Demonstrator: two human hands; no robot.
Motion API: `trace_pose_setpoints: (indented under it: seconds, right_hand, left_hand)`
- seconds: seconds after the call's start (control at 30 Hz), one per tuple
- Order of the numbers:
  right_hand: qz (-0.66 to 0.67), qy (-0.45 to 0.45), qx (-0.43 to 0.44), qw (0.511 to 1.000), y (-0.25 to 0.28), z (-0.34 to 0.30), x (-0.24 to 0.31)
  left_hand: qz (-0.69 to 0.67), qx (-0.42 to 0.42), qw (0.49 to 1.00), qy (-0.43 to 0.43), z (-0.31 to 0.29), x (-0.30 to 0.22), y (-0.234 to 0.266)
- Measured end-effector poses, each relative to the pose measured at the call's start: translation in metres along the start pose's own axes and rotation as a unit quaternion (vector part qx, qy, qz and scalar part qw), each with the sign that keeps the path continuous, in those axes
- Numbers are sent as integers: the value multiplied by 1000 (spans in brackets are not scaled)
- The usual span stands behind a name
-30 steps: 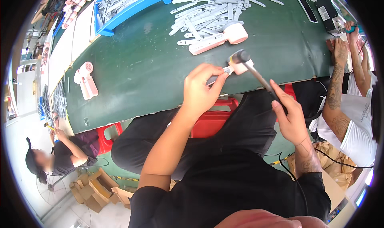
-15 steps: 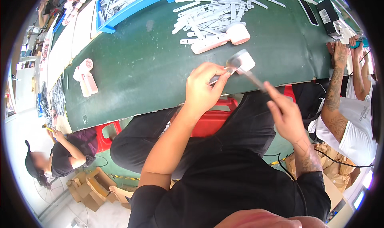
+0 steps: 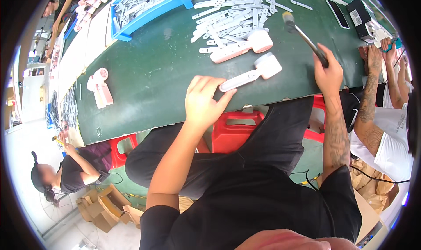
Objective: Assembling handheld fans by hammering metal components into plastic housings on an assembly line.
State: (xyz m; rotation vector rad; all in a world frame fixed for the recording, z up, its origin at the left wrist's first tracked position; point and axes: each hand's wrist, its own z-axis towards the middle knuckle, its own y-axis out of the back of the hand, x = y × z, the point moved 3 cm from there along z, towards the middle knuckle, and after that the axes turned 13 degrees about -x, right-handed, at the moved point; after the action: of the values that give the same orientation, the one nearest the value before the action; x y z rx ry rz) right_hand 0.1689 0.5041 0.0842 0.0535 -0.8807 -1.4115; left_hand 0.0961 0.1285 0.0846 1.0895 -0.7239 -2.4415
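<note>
My left hand (image 3: 202, 100) grips the handle end of a pale pink handheld device (image 3: 268, 66) with a round head, like a small handheld fan. A grey strip (image 3: 240, 80) lies along its handle. The device rests on the green table near its front edge. In my right hand (image 3: 329, 74) is a hammer (image 3: 311, 44), raised to the right of the device. Its head points away from me and has a yellowish end. Just beyond the held device lies a second pink device (image 3: 258, 41), next to a pile of loose grey strips (image 3: 232, 19).
A blue tray (image 3: 151, 14) of grey strips stands at the far left. Another pink device (image 3: 101, 90) lies on the left of the green table (image 3: 153, 83). A phone (image 3: 337, 13) and a black box (image 3: 362, 19) are at the far right. Co-workers sit on both sides.
The hammer has swung up and away from the device, to the far right. My left hand has shifted left to the handle's end, and the grey strip on the device now shows.
</note>
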Motion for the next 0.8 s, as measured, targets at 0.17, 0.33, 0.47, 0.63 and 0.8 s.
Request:
trace_pose_setpoints:
  seconds: [0.17, 0.33, 0.47, 0.63, 0.8]
  right_hand:
    - [-52, -18, -46, 997, -37, -1, -20]
    - [-131, -58, -25, 989, -33, -5, -12]
    - [-121, -50, -14, 991, -34, -4, -9]
    - [-93, -13, -18, 995, -30, -3, -14]
    - [-81, 0, -20, 996, -33, -3, -13]
  left_hand:
    - [51, -83, 994, -50, 25, 2, -24]
    - [67, -123, 989, -51, 25, 14, -31]
    - [26, -110, 993, -30, 28, 18, -20]
    - [32, -106, 993, 47, 58, 62, 1]
    - [77, 41, 996, 12, 71, 73, -5]
